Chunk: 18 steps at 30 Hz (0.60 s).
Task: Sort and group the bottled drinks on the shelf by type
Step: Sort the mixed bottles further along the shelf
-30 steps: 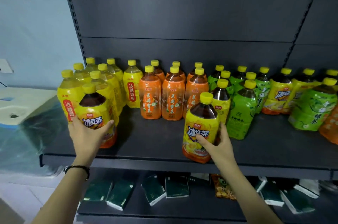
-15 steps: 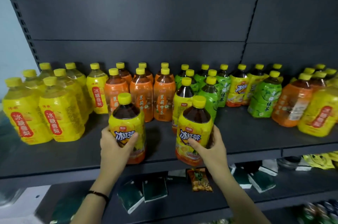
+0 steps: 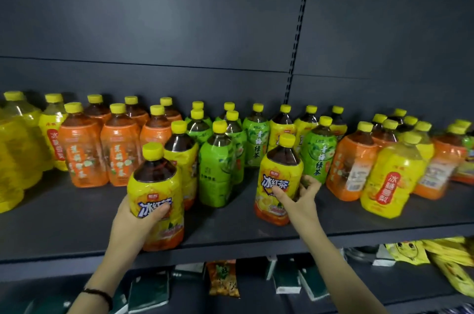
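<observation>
Left hand (image 3: 133, 218) wrapped tight around an iced black tea bottle (image 3: 156, 198), right at the front edge of the shelf (image 3: 77, 226), upright. Right hand (image 3: 295, 200) clasping a second iced black tea bottle (image 3: 278, 180), thumb across the label, just in front of the green tea bottles (image 3: 218, 167), orange bottles (image 3: 84, 149) off left.

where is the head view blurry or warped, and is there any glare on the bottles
Head view: the yellow bottles at the far left are smeared by blur, and the right-edge bottles lean from wide-angle distortion; the two iced tea bottles in the left hand and right hand stay fairly sharp; soft glare streaks the plastic wraps; lighting is dim and even.
</observation>
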Tool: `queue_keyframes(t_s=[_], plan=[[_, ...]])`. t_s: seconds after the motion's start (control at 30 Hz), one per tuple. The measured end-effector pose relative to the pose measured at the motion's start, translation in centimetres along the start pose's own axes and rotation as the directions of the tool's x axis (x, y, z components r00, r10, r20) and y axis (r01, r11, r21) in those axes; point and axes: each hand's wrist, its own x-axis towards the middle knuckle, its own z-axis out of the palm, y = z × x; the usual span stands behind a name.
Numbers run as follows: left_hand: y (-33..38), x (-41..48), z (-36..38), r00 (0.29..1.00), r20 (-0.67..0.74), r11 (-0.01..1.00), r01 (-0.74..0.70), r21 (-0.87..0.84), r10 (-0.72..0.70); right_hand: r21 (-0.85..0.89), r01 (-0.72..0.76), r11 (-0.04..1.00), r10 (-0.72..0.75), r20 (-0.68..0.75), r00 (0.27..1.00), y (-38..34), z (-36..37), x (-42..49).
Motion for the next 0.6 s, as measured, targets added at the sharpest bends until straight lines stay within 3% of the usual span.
queue_keyframes(t_s=[0.4, 0.6], plan=[[2.0, -3.3, 9.2, 0.983, -0.185, 1.0, 0.016, 0.012, -0.013, -0.156, 0.097, 0.983, -0.086, 0.075, 0.993, 1.7, -1.9, 10.4], [2.8, -4.0, 12.8, 0.985, -0.169, 1.0, -0.025, 0.003, 0.025, -0.225, 0.066, 0.972, -0.053, 0.063, 0.997, 2.1, -0.7, 13.7]])
